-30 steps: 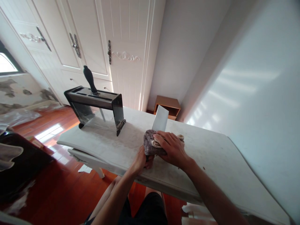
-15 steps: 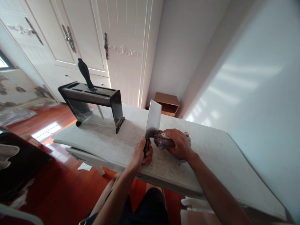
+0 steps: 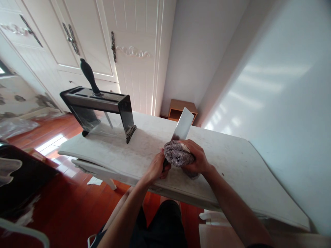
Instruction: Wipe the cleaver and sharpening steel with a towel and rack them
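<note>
In my left hand (image 3: 156, 167) is the dark handle of a cleaver (image 3: 184, 123), its broad blade pointing away from me and tilted to the right. My right hand (image 3: 197, 156) is closed around a bunched grey-brown cloth (image 3: 178, 153), which sits in front of the handle end of the blade and hides part of it. Both hands are close together above the near edge of the white table (image 3: 150, 137). To the left stands a black knife rack (image 3: 97, 100) with one dark-handled knife (image 3: 88, 74) in its slot, blade hanging below.
A white cabinet (image 3: 137, 75) is behind the table, with a small wooden box shelf (image 3: 182, 105) beside it. A pale wall (image 3: 284, 103) borders the right side. Clear plastic (image 3: 20, 125) lies on the red wooden floor (image 3: 72, 203).
The cloth has moved left, over the cleaver's handle end. The cleaver's blade has tilted to the right. The view has shifted slightly.
</note>
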A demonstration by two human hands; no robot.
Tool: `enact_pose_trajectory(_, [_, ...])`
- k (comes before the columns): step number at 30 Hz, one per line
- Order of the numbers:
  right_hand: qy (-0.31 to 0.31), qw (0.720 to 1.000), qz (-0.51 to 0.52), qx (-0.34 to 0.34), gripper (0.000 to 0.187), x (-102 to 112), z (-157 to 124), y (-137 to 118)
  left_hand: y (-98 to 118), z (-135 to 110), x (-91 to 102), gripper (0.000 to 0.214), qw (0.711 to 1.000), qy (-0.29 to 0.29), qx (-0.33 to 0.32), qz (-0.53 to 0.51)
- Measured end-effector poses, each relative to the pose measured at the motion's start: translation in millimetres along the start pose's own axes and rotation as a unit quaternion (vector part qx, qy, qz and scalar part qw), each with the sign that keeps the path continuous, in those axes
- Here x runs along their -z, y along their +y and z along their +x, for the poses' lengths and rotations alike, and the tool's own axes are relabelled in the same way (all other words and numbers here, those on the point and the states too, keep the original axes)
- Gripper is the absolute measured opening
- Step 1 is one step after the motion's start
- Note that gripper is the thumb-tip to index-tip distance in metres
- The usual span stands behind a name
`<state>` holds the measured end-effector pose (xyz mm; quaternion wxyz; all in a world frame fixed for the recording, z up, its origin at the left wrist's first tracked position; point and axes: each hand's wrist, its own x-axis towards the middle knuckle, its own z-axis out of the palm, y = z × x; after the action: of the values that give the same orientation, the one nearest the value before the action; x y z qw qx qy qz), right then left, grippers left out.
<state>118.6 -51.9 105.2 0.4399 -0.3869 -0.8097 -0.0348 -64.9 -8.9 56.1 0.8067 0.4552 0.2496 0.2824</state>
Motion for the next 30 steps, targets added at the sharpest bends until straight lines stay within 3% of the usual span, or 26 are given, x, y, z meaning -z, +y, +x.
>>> enact_pose_trajectory(6, [0.021, 0.993, 0.019, -0.117, 0.055, -3.1, -3.2, -1.5, 3.9, 0.3, 1.0, 0.068, 0.999, -0.041, 0.030, 0.012])
enact_pose_trajectory(10, [0.097, 0.976, -0.007, -0.196, 0.060, -2.7, -5.5, 7.3, 10.7, -1.5, -1.1, 0.055, 0.998, -0.039, 0.050, -0.003])
enact_pose_trajectory(20, [0.238, 0.909, -0.198, -0.280, 0.059, 16.1, -9.5, 43.3, 20.2, -0.4, -6.0, 0.047, 0.994, -0.047, 0.097, 0.029])
enact_pose_trajectory(26, [0.277, 0.895, -0.169, -0.306, 0.057, 17.4, -11.1, 53.2, 22.6, 1.0, -3.4, 0.047, 0.991, -0.057, 0.122, 0.011])
enact_pose_trajectory(30, [0.268, 0.897, -0.148, -0.318, 0.061, 11.5, -12.2, 52.2, 21.1, 1.3, -2.5, 0.049, 0.992, -0.048, 0.118, -0.006])
